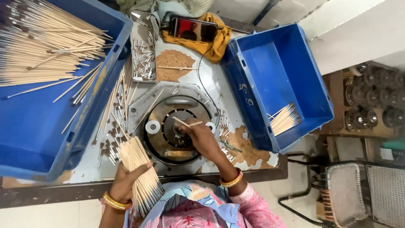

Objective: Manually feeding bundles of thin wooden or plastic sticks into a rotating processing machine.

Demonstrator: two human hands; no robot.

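- Big blue crate (38,126), upper left: approx. half filled w/ thin wooden sticks (46,46); several are spilled over its right wall onto the bench.
- Second blue crate (274,71), right of centre, is set tilted; only a small fan of finished brushes (287,119) is seen in its lower corner.
- Worn metal bench (211,80) w/ rust patches is seen under everything.
- Round disc machine (175,128) on an octagonal plate is placed centre, betw. the two crates.
- Bundle of sticks (139,173) is gripped by left hand (124,183) at lower left, fingers wrapped round its middle, ends fanned out above & below the fist.
- Right hand (202,139) is held over the disc, fingers pinched shut on a single stick (182,123); stick is angled up-left, tip over the disc centre.
- Small tray of metal ferrules (143,59) is set above the machine; loose ferrules (223,126) are scattered right of the disc, near the right hand.
- Phone (193,29), lit, is laid on a yellow cloth (213,46) at top centre.
- Gold bangles are worn on both wrists.
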